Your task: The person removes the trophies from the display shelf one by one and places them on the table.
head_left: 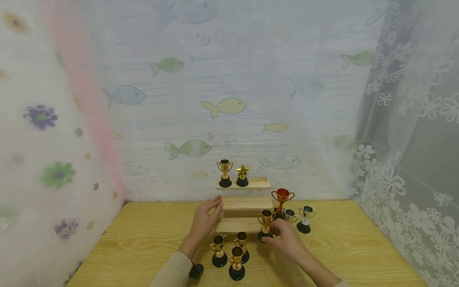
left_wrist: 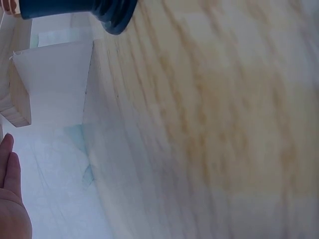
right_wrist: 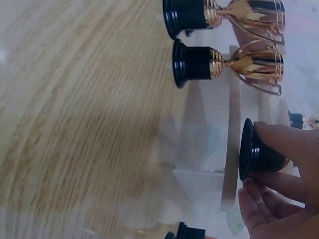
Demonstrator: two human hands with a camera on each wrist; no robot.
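Right wrist view: fingers (right_wrist: 283,186) pinch a plain black trophy base (right_wrist: 265,155).

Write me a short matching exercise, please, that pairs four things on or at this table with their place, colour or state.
Column one:
1. Star trophy
2. Left hand
3. Right hand
4. Rightmost trophy cup

Column two:
A. Holding a gold trophy cup
B. Silver, on a black base
C. At the left end of the middle step
D. Standing on the top step

Pairs: 1-D, 2-C, 3-A, 4-B.
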